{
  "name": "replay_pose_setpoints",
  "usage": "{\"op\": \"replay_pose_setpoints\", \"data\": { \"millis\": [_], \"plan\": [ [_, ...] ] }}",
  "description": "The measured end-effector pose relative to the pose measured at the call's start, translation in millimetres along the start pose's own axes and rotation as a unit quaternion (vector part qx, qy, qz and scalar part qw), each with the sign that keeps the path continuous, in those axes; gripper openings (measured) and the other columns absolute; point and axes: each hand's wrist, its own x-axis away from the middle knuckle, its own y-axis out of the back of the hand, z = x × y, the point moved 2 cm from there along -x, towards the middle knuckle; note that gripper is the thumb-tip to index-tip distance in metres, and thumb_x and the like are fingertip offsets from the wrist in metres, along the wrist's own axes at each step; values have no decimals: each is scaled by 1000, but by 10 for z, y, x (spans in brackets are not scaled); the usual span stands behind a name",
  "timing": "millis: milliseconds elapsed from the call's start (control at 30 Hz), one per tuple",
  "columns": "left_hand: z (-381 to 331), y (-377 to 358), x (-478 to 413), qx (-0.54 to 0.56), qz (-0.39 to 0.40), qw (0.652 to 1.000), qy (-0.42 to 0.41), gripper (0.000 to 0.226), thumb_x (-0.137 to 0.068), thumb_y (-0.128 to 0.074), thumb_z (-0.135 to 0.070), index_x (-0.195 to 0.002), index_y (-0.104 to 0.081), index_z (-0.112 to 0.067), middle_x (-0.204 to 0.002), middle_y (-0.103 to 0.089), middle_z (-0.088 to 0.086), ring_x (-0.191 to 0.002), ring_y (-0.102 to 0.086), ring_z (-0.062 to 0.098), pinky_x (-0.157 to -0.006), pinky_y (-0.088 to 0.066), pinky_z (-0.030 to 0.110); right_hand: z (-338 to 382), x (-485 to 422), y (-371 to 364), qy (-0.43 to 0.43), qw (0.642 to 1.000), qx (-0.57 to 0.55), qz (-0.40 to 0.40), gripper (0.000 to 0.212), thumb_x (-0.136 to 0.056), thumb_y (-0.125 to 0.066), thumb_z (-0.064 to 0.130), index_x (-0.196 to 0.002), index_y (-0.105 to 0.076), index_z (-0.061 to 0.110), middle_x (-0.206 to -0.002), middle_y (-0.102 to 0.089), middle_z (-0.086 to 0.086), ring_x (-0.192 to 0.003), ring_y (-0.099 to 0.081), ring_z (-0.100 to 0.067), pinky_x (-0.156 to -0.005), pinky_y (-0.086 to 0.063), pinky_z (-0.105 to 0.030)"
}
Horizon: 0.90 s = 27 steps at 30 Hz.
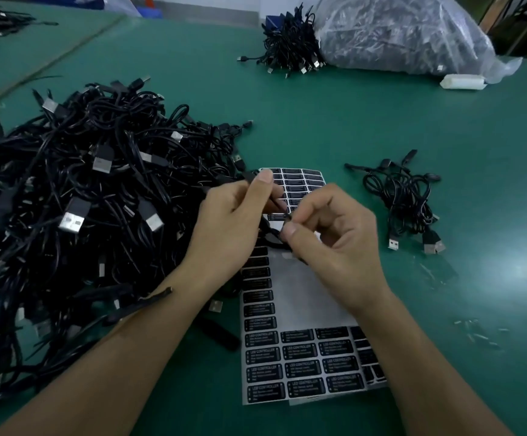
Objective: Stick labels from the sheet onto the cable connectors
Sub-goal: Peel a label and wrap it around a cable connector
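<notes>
Just above the label sheet (290, 297), the left hand (227, 221) pinches a black cable connector (270, 226) between thumb and fingers; the right hand (334, 234) pinches its other end with thumb and forefinger; a cable pile (83, 199) lies left of the sheet; a small bundle (407, 199) lies to its right.

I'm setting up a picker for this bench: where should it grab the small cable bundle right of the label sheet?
Probably the coiled middle of the small cable bundle, from above: the loops lie bunched flat on the table there, while the plugs at its near end stick out loose.
</notes>
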Motion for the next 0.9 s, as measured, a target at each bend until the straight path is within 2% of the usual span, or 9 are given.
{"op": "replay_pose_setpoints", "data": {
  "millis": [167, 333, 433, 533, 600, 667, 733, 800, 900],
  "plan": [
    [-26, 31, -3, 44, -16, 999, -29, 30, -105, -51, -22, -88, -74, -14, -72, -73, -2, -68, -67, 4, -65, -51, 16, -16, 16, -26, -25, 999, 34, 30, 11, -83, -66, 1, -79, -59, 8, -59, -57, -22, -49, -47, -30, -53, -41, -23],
    [-70, 30, -1, 60, -29, 995, -75, 26, -107, -45, -11, -96, -69, -16, -74, -70, -4, -68, -64, 4, -66, -48, 12, -9, -71, 155, -57, 984, 94, -138, 7, -88, -65, 17, -83, -64, 22, -72, -66, -5, -66, -64, -27, -56, -51, -38],
    [-88, 33, 13, 44, -29, 992, -115, 28, -108, -40, -10, -104, -66, -21, -64, -54, -12, -61, -51, 3, -63, -45, 15, -89, -91, 362, -135, 939, 274, -158, 9, -91, -67, 24, -91, -61, 30, -85, -66, 13, -82, -60, -1, -74, -48, -18],
    [-71, 49, 8, 68, -24, 993, -95, 33, -109, -37, -12, -109, -66, -27, -60, -40, -16, -59, -38, 4, -60, -37, 19, -164, -55, 454, -243, 876, 411, -63, 45, -86, -71, 45, -123, -61, 21, -118, -58, -1, -112, -55, -19, -95, -48, -37],
    [-47, 40, 10, 82, -4, 994, -71, 34, -109, -36, -10, -114, -65, -27, -59, -41, -16, -59, -40, 5, -60, -38, 19, -170, -40, 434, -286, 859, 425, -19, 67, -79, -73, 59, -130, -59, 18, -122, -56, -5, -115, -54, -24, -98, -48, -45],
    [-34, -5, 38, 58, 42, 995, -66, 33, -109, -36, -8, -116, -63, -25, -59, -48, -11, -58, -47, 7, -60, -43, 17, -139, -46, 397, -295, 863, 409, -14, 63, -74, -78, 59, -121, -63, 19, -108, -60, -1, -105, -56, -21, -90, -50, -40],
    [-13, -62, 71, 34, 88, 994, -56, 29, -108, -37, -8, -112, -62, -22, -63, -59, -4, -59, -58, 10, -60, -49, 17, -103, -49, 388, -281, 882, 376, -38, 36, -73, -84, 48, -95, -64, 28, -87, -57, 11, -86, -56, -11, -70, -46, -30],
    [14, -98, 99, 29, 111, 993, -40, 26, -108, -37, -10, -100, -61, -18, -70, -69, 3, -61, -66, 12, -60, -50, 16, -66, -47, 391, -276, 895, 348, -50, 37, -70, -89, 39, -71, -52, 34, -75, -55, 18, -73, -54, -1, -58, -40, -21],
    [30, -106, 107, 24, 117, 992, -34, 30, -109, -37, -14, -83, -53, -15, -77, -73, 9, -64, -70, 15, -60, -50, 15, -76, -49, 391, -276, 916, 285, -54, 27, -68, -90, 30, -78, -65, 32, -76, -68, 13, -76, -65, -7, -64, -52, -27]
  ]
}}
